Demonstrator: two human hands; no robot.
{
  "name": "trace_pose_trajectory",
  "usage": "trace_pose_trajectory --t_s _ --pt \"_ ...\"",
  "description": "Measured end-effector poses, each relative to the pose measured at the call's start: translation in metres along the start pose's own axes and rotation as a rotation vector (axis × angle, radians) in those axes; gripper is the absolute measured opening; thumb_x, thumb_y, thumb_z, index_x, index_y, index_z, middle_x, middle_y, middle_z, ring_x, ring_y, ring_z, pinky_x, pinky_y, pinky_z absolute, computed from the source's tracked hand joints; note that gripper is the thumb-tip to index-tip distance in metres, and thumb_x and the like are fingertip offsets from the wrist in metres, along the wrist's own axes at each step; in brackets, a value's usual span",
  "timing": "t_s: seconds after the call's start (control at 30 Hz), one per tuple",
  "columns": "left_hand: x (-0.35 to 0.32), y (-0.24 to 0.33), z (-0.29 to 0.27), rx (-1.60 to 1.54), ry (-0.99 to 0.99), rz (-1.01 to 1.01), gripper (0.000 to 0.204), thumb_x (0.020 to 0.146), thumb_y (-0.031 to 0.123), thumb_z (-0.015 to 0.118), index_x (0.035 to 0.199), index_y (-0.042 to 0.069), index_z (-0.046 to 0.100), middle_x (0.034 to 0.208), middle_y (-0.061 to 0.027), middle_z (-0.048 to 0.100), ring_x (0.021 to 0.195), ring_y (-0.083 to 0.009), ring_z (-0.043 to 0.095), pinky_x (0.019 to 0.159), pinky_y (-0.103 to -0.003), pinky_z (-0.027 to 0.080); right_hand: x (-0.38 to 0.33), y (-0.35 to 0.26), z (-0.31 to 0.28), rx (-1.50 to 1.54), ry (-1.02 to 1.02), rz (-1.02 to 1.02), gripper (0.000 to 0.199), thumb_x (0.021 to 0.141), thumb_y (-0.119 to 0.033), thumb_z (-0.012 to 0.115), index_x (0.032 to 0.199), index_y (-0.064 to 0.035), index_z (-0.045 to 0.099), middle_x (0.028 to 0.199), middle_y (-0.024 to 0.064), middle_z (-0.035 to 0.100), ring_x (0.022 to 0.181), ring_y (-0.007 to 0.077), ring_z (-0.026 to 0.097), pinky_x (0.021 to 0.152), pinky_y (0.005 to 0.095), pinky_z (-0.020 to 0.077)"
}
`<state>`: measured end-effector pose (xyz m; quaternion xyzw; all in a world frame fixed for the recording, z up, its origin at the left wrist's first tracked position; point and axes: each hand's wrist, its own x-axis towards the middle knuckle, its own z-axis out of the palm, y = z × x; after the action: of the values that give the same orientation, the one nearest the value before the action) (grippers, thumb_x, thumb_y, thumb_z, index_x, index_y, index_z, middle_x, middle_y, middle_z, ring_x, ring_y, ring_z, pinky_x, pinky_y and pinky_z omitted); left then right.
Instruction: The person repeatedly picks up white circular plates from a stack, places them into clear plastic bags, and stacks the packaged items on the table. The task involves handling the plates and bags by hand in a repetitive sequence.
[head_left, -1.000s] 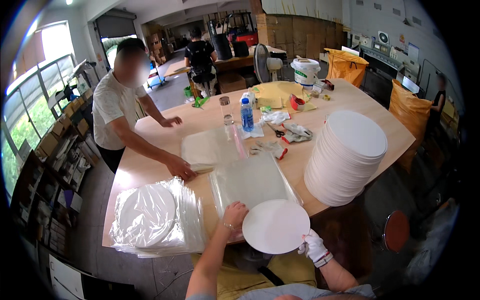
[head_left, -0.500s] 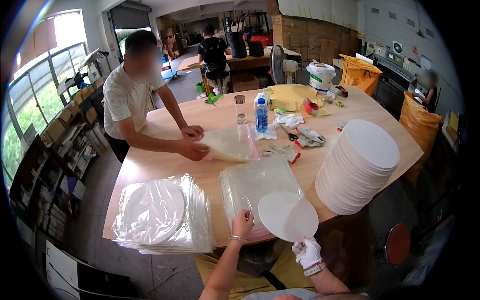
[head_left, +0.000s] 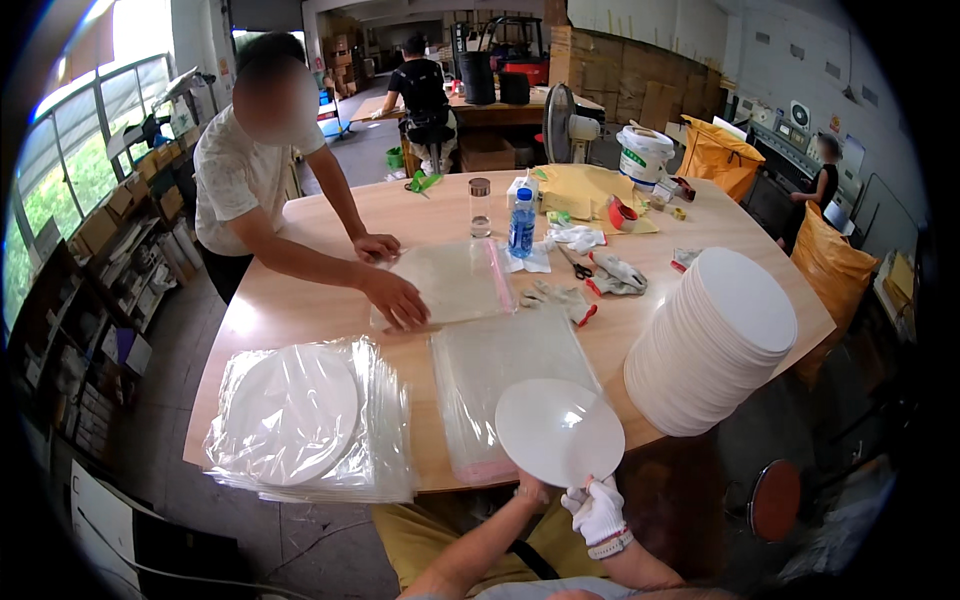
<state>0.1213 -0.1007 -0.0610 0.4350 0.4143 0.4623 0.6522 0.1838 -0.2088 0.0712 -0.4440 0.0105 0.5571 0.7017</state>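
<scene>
While gripped by both hands—left hand [head_left: 530,492], gloved right hand [head_left: 598,508]—one white disc [head_left: 559,431].

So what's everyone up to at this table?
The person wearing the camera holds a white round disc with the gloved right hand and bare left hand, over a stack of clear plastic bags. Opposite, a co-worker presses a bagged sheet flat. A tall stack of discs stands to the right.
</scene>
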Motion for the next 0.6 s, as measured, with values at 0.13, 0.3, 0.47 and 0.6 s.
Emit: trace_pose_trajectory --t_s 0.13,0.3,0.47,0.6 --pt "-0.067 0.005 -0.007 0.089 -0.009 0.073 0.025 0.084 0.006 0.056 0.107 0.000 0.057 0.101 -0.0102 0.062 0.092 -0.0178 0.058 0.078 -0.029 0.048 -0.006 0.015 -0.009 -0.016 -0.005 0.031 0.022 0.090 -0.008 0.042 0.111 -0.0144 0.043 0.086 0.0105 0.058 0.064 0.0232 0.062 0.054 0.0402 0.0566" --pt "-0.089 -0.030 -0.008 -0.414 0.041 -0.127 0.024 0.084 0.004 0.055 0.108 0.002 0.056 0.105 -0.0079 0.061 0.093 -0.0161 0.058 0.081 -0.029 0.048 0.014 0.041 -0.011 -0.006 0.033 0.043 0.023 0.090 -0.005 0.038 0.112 -0.0106 0.039 0.090 0.0154 0.058 0.069 0.0301 0.063 0.056 0.0450 0.0567" --pt "-0.077 -0.055 -0.018 -0.362 0.060 -0.177 0.020 0.090 0.011 0.052 0.106 0.000 0.056 0.101 -0.0067 0.062 0.089 -0.0135 0.058 0.078 -0.027 0.048 0.073 0.051 -0.019 0.121 -0.244 0.092 0.026 0.088 -0.006 0.038 0.114 -0.0046 0.041 0.100 0.0182 0.056 0.093 0.0380 0.059 0.079 0.0549 0.0496" --pt "-0.074 -0.067 -0.023 -0.363 0.050 -0.239 0.023 0.092 0.017 0.052 0.106 -0.001 0.056 0.098 -0.0059 0.061 0.084 -0.0119 0.058 0.075 -0.025 0.048 0.093 0.044 -0.017 0.155 -0.343 0.091 0.034 0.087 -0.007 0.036 0.120 0.0002 0.039 0.113 0.0220 0.049 0.106 0.0432 0.051 0.090 0.0568 0.0429"
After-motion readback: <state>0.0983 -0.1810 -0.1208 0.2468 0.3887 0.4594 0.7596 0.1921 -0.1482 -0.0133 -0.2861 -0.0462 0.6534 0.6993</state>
